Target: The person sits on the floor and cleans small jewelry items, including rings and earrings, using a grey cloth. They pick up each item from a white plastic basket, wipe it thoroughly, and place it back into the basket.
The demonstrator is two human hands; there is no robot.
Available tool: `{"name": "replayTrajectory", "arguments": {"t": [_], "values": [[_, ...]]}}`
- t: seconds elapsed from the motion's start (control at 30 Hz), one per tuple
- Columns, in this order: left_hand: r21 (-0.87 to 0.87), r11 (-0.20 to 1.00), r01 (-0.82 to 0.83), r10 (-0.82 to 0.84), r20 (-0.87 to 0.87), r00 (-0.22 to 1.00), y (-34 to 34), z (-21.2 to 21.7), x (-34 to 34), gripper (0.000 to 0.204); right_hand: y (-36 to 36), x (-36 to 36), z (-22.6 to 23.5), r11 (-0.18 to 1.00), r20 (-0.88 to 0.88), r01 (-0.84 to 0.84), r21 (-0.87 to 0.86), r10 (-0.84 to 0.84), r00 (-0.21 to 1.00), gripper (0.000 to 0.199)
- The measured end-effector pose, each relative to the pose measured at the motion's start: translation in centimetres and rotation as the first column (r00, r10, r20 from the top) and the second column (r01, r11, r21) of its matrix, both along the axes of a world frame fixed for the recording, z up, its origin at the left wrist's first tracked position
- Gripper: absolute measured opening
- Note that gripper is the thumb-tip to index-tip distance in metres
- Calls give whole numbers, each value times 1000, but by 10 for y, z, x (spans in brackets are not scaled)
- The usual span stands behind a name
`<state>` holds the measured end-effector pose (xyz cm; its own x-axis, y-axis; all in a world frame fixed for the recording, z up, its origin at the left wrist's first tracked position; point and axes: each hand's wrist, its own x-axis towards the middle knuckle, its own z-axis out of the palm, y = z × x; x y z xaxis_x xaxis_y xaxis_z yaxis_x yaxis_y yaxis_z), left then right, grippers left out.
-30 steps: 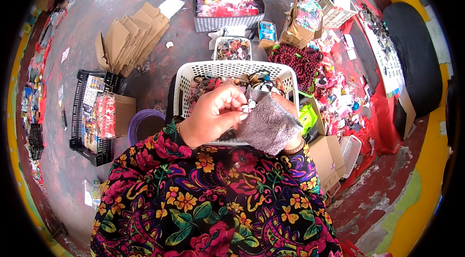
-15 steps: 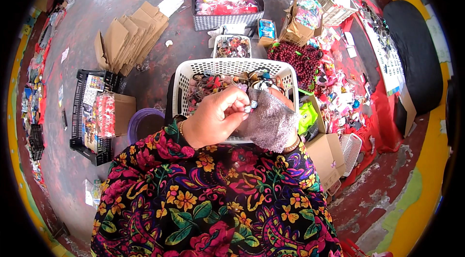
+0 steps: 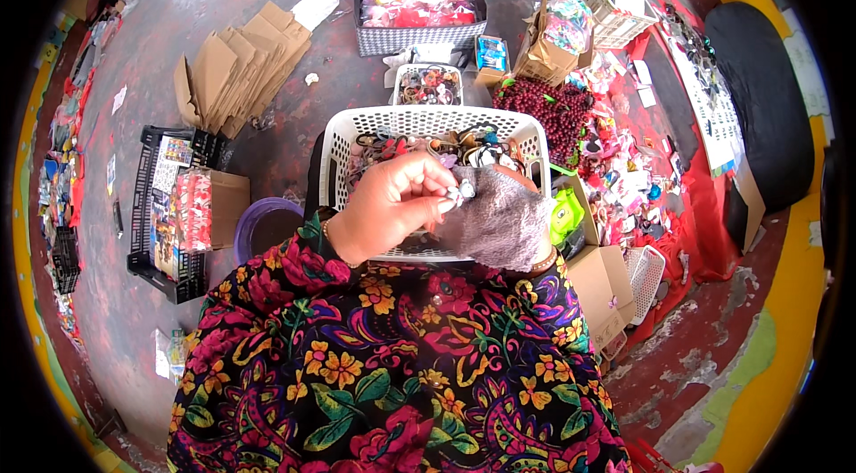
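Over the white perforated basket (image 3: 343, 130), my left hand (image 3: 388, 210) is closed in a pinch at a small pale, shiny bead-like ornament (image 3: 464, 191). The ornament sits against the left edge of a fuzzy grey cloth (image 3: 499, 222). That cloth drapes over most of my right hand (image 3: 520, 179); only a bit of it shows along the cloth's upper edge, and its wrist lower down. The hand looks closed around the cloth, with the fingertips hidden. Inside the basket, under my hands, lie many hair ties (image 3: 481, 145) and small ornaments in mixed colours.
Beyond the basket stand a smaller basket of trinkets (image 3: 428, 85) and a checked bin (image 3: 419, 41) of pink packets. Folded cardboard (image 3: 236, 72), a black crate (image 3: 165, 272) and a purple bucket (image 3: 254, 232) are at left. Dark red beads (image 3: 544, 112) and an open carton (image 3: 602, 290) lie right.
The grey cloth has shifted slightly right and its lower edge has risen, bunching around my right hand. My left hand stays pinched at the ornament, moved slightly left.
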<state>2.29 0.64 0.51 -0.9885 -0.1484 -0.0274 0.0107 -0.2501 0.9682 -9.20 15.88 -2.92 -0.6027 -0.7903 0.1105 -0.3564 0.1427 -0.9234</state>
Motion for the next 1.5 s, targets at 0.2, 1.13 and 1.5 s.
{"name": "replayTrajectory", "arguments": {"t": [0.2,1.13,1.5], "values": [[153,985,-78,68,68,995,-7,2,0,13,-22,2,56,830,-554,67,554,308,773,25],[-609,786,-108,-16,-196,981,9,5,2,42,-7,13,13,941,603,-4,-340,221,767,16],[-680,713,-172,-27,-271,962,12,8,-2,43,-17,27,11,794,891,411,-449,364,271,24]]}}
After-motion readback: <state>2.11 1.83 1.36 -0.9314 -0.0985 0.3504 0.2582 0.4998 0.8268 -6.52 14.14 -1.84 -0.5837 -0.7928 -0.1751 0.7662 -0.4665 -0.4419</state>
